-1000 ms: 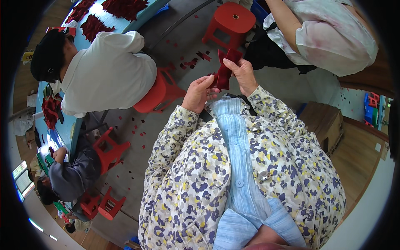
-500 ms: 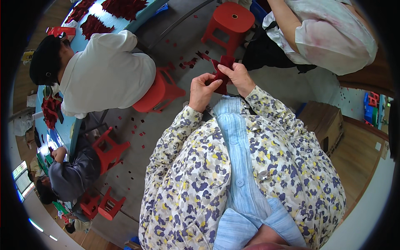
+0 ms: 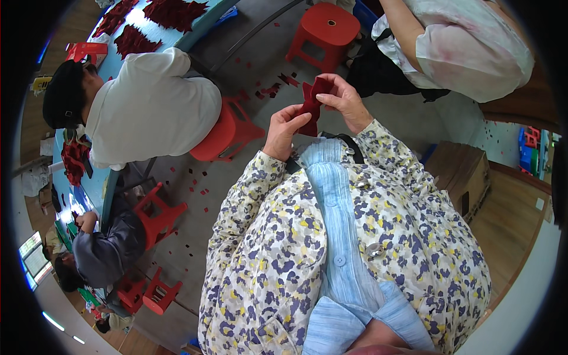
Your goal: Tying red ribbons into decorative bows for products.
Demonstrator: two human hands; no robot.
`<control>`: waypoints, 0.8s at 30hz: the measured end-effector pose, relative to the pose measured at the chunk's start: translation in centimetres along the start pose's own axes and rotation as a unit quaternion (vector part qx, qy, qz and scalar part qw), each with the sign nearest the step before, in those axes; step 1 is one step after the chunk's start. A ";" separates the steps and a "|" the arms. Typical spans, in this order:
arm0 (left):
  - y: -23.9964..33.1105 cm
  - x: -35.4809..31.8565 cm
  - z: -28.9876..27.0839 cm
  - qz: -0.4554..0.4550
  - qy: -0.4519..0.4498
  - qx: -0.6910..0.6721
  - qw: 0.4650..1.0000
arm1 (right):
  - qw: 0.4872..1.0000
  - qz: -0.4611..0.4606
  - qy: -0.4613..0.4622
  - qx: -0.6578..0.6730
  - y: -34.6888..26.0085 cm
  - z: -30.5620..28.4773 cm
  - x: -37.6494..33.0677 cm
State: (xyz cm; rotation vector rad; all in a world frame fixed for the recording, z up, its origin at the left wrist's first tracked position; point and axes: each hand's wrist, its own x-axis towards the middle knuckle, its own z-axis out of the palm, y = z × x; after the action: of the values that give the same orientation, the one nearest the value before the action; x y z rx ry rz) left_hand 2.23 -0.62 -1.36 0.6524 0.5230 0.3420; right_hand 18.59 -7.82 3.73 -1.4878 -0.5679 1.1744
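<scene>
A dark red bow of velvety-looking fabric (image 3: 309,107) is held up in front of my chest, pinched between both hands. My left hand (image 3: 283,131) grips its lower left part, thumb on top and fingers curled underneath. At the upper right my right hand (image 3: 347,102) pinches the other end between thumb and bent fingers. The bow narrows at its middle and flares at both ends. My fingers hide parts of its edges.
Red scraps (image 3: 269,90) lie on the grey floor beyond my hands. Red stools (image 3: 329,26) stand ahead and leftward. Co-workers sit left along a light-blue table (image 3: 204,32) with dark red fabric piles (image 3: 173,14). Another person (image 3: 467,53) is at upper right; a cardboard box (image 3: 458,174) stands right.
My right hand has drawn slightly right and away from my left. The fabric between them now spreads more, showing a bow shape. Both hands keep hold of it.
</scene>
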 end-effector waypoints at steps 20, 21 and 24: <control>0.3 -0.3 0.3 0.006 -0.004 0.102 0.995 | 0.810 -0.276 -0.202 -0.475 -3.0 -1.5 0.7; 0.2 -0.3 0.3 0.010 -0.011 0.116 0.993 | 0.830 -0.207 -0.177 -0.488 -2.6 -1.0 0.6; 0.0 0.0 -0.1 0.019 0.016 0.141 0.990 | 0.877 -0.110 -0.148 -0.444 -1.0 -0.8 0.9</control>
State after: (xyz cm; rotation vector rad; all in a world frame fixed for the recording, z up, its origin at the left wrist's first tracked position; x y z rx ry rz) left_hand 2.15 -0.59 -1.43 0.9324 0.5949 0.3183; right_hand 19.90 -7.15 4.28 -1.9200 -1.6052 0.9981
